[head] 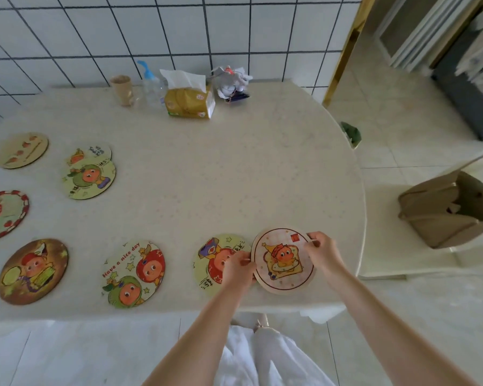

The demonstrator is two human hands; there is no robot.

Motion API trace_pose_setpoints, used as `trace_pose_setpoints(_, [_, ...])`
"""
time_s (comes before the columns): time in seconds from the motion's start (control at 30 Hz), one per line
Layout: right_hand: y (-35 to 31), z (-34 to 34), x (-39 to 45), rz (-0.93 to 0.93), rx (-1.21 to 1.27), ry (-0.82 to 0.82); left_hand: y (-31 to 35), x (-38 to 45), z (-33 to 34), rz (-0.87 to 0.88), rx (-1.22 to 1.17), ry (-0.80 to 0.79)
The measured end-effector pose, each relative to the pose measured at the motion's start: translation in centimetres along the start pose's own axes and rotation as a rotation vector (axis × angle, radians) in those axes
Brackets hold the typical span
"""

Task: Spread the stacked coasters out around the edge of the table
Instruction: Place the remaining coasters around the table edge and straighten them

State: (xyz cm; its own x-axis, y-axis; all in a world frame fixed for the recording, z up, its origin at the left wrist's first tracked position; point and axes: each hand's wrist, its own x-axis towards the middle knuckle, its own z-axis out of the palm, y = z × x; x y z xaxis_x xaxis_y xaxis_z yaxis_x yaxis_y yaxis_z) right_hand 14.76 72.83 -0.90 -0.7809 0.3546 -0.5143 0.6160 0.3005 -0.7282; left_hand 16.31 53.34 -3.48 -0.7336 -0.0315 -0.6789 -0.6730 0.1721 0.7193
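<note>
Two hands hold one pale toast-print coaster point(283, 260) by its rim near the table's point(262, 162) front right edge: the left hand point(239, 270) pinches its left side, the right hand point(322, 252) its upper right. It overlaps a yellow coaster point(212, 260) already lying beside it. Leftward, five more lie singly or apart along the edge, while a small stack point(89, 172) of at least two waits further back, so I judge the job well advanced but unfinished. Against the wall, a tissue pack point(190, 103) shows a sheet sticking out; a cup's point(121, 89) contents cannot be seen.

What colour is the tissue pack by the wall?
Golden yellow tissue pack with white tissue sticking out; head view.
</note>
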Motion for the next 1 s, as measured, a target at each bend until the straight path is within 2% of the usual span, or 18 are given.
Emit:
trace_pose_setpoints(0.33, [4.0, -4.1, 2.9, 0.119, -0.096, 0.01, 0.0, 1.3, 5.8, -0.061, 0.122, -0.086])
trace_pose_setpoints(0.6, [4.3, -5.3, 4.9, 0.128, -0.168, -0.007, 0.0, 2.4, 6.6, -0.069, 0.241, -0.09])
trace_pose_setpoints(0.9, [0.8, -4.5, 6.5, -0.007, -0.265, -0.023, 2.0, 3.7, 3.4, -0.085, 0.188, -0.04])
trace_pose_setpoints(1.0, [-1.9, -2.6, 7.1, -0.095, -0.259, -0.085, 3.1, 4.4, 1.4, -0.097, 0.154, -0.018])
